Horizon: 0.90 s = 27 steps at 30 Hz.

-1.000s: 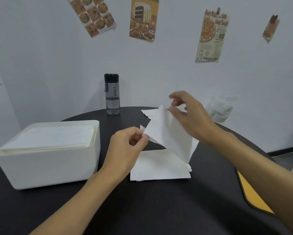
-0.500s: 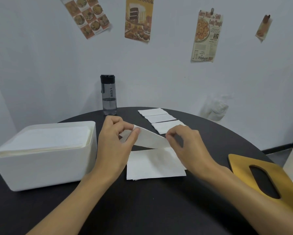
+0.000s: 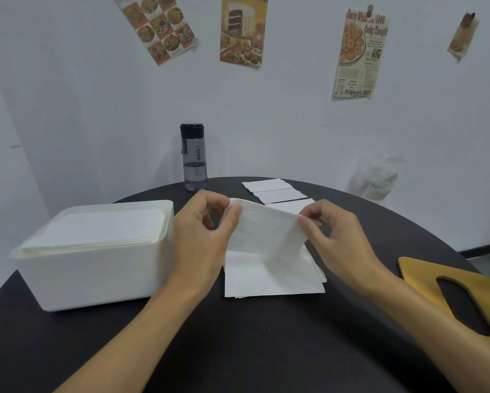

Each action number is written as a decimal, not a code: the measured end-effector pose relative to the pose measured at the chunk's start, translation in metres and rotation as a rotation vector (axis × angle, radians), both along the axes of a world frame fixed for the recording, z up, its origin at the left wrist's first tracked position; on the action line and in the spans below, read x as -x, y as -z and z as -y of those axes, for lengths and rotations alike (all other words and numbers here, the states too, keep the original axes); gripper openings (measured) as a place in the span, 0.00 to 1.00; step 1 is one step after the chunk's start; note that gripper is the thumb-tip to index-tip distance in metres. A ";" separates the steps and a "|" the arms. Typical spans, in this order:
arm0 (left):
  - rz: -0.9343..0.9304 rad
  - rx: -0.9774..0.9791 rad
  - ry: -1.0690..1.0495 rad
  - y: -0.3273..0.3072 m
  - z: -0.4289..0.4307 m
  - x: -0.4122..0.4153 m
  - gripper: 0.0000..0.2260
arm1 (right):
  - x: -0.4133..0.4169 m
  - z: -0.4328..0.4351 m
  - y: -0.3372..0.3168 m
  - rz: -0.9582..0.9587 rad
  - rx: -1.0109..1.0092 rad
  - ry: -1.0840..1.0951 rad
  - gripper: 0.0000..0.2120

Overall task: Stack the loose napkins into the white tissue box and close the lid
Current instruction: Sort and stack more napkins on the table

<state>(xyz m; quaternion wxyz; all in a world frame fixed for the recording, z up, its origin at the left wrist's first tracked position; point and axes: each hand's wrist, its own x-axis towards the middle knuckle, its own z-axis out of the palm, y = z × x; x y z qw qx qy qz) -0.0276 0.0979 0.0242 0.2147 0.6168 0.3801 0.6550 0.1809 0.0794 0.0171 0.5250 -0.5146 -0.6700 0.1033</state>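
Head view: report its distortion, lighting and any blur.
Head view: wide-angle bending leans the chequered poster and the cookie poster in opposite directions. Head view lighting is soft and even, leaving only faint shadows on the black table. In the head view, the napkin pinched by the left hand and right hand shows texture, without motion blur. The stacked napkins nearly wash into the white tissue box.

The yellow lid [image 3: 419,271] is cut off by the right edge.

Black table [image 3: 238,350] — box [image 3: 96,273], napkins [image 3: 266,279] (bottle [image 3: 194,160], lid [image 3: 419,275]).
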 end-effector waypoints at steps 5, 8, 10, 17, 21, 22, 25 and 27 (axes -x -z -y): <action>0.126 -0.051 0.087 -0.003 0.000 -0.002 0.13 | 0.000 0.003 -0.006 -0.269 -0.054 -0.072 0.05; 0.165 -0.057 0.123 -0.004 -0.001 -0.002 0.15 | -0.001 0.004 -0.010 -0.289 -0.047 -0.081 0.06; 0.186 -0.039 0.121 -0.003 -0.003 -0.001 0.17 | -0.004 0.003 -0.009 -0.276 0.001 -0.091 0.12; -0.139 0.241 0.092 0.006 -0.009 0.002 0.20 | -0.010 -0.010 0.006 -0.195 0.247 0.022 0.20; -0.373 0.280 0.080 0.017 -0.015 0.003 0.17 | -0.013 -0.013 0.014 0.021 0.318 0.056 0.21; -0.429 0.288 0.072 0.019 -0.016 0.004 0.17 | -0.014 -0.013 0.016 0.067 0.333 0.056 0.20; -0.567 0.282 0.056 0.023 -0.017 0.006 0.14 | -0.015 -0.012 0.021 0.195 0.370 0.049 0.18; -0.683 0.260 0.046 0.025 -0.017 0.007 0.12 | -0.015 -0.012 0.023 0.300 0.395 0.044 0.17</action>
